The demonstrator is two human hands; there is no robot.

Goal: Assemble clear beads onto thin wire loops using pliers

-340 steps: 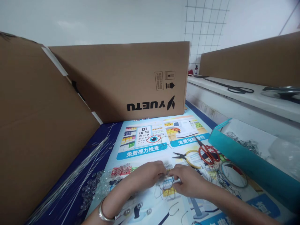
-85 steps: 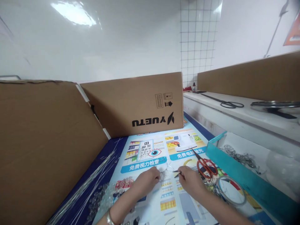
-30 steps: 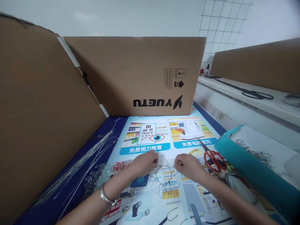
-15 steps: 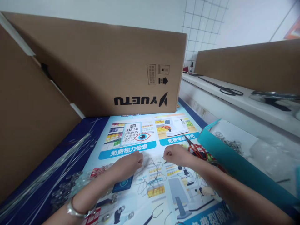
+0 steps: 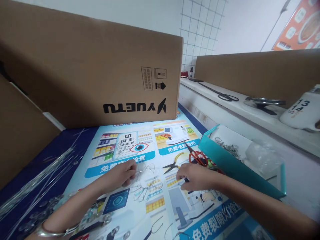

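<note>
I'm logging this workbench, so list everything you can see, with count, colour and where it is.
wire tangle: one, thin silver, on the poster between the hands
pliers: one, yellow handles, just ahead of the right hand
scissors: one, red handles, beside the teal tray
teal tray: one, right side, holds small metal pieces
poster: one, blue and white printed sheet, covers the table
wire rods: a bundle, silver, far left
clear beads: many, near left
cardboard box: one, brown, behind the poster
black scissors: one, on the white ledge
white mug: one, ledge, far right
bracelet: one, silver, left wrist
left hand: closed on the wire tangle
right hand: closed on a small dark item, unclear what
</note>
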